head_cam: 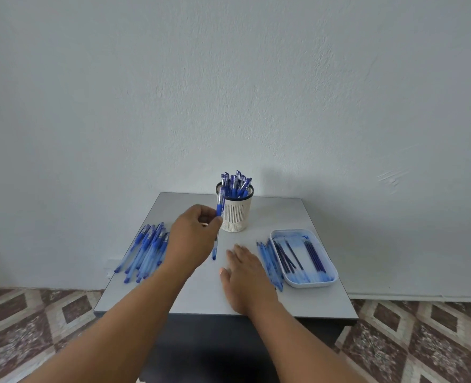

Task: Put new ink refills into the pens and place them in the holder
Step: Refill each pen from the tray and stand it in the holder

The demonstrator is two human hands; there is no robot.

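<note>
In the head view, a blue capped pen (219, 217) is pinched near its middle between thumb and fingers of the left hand (194, 236), held almost upright just in front of the white slotted holder (237, 214), in which more blue pens (235, 183) are stood. The right hand (245, 275) is laid flat on the grey table (311, 299), fingers straight, nothing held. A pile of pens (147, 251) is seen at the left, clear barrels (268, 258) beside a white tray (326, 280) of dark refills (313, 255) at the right
</note>
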